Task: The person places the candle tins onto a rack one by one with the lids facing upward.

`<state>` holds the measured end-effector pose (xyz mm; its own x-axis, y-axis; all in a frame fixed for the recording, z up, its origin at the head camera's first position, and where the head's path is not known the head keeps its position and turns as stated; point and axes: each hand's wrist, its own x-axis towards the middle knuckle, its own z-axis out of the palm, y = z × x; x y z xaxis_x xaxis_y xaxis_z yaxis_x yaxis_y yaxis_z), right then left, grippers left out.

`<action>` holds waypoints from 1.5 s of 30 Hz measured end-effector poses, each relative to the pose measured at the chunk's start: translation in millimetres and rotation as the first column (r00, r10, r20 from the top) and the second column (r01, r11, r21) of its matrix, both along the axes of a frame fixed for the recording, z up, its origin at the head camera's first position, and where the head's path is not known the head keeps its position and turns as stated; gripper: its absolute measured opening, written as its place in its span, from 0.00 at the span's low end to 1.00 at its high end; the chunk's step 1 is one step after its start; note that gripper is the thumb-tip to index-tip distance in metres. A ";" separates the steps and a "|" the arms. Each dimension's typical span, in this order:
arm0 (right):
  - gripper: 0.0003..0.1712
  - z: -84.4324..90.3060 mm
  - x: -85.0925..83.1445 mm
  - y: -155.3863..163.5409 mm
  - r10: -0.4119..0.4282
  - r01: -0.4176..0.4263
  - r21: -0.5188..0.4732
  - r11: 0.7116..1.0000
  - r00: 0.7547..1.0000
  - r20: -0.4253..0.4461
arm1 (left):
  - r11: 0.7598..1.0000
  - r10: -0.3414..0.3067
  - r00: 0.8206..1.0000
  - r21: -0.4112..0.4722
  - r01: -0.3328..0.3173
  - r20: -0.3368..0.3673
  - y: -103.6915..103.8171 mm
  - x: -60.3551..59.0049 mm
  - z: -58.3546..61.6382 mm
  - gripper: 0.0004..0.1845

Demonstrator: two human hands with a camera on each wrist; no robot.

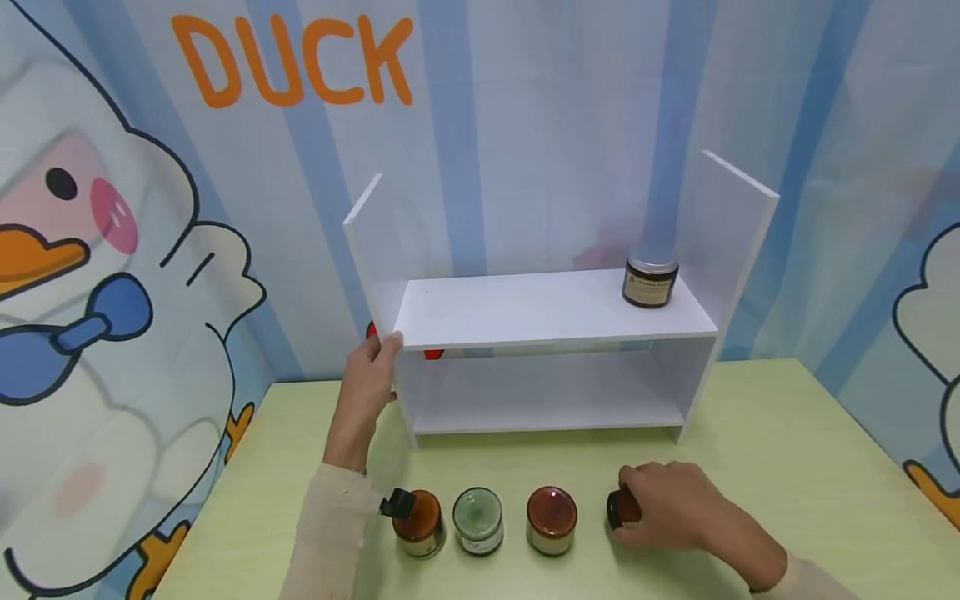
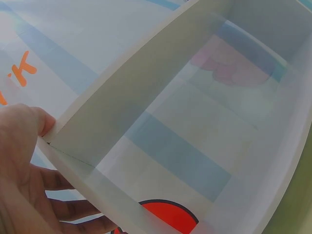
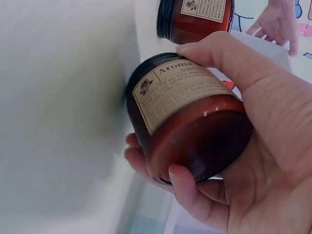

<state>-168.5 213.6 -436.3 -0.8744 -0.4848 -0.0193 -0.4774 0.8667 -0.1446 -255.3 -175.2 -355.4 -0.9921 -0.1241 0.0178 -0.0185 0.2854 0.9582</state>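
My right hand (image 1: 671, 507) grips an amber glass candle jar (image 3: 190, 117) with a paper label, fingers and thumb wrapped round its side. In the right wrist view the jar's dark end faces the tabletop; whether it touches cannot be told. My left hand (image 1: 367, 387) holds the left side panel of a white two-tier shelf (image 1: 555, 308), thumb on the front edge, fingers on the outer face. In a row before the shelf stand an amber pump bottle (image 1: 420, 525) with a black pump, a green jar (image 1: 478, 521) and a reddish-brown jar (image 1: 552, 521).
A dark jar with a silvery lid (image 1: 649, 282) stands at the right end of the shelf's upper board. The shelf stands on a pale yellow-green table (image 1: 780, 467). Behind hangs a blue-striped curtain (image 1: 540, 125) printed with a cartoon duck.
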 end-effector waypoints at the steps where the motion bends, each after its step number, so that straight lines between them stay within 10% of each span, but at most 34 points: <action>1: 0.24 -0.9 0.4 1.0 0.001 -0.001 -0.015 1.000 1.000 0.008 | 1.000 0.000 1.000 0.001 0.000 0.000 0.1 -0.1 0.1 0.36; 24: 0.25 -12.7 -6.6 6.3 -0.020 0.162 -0.389 0.907 0.938 0.345 | 1.000 0.002 1.000 0.002 -0.002 -0.007 1.8 0.2 2.6 0.36; 45: 0.26 -19.7 -9.5 10.4 0.037 0.173 -0.521 0.836 0.929 0.368 | 1.000 -0.001 1.000 0.002 0.001 -0.014 0.2 -0.1 0.0 0.35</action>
<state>-178.0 224.0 -456.0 -0.8901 -0.4480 -0.0836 -0.2464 0.6272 -0.7388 -255.5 -175.0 -355.4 -0.9919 -0.1233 0.0319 -0.0044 0.2839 0.9588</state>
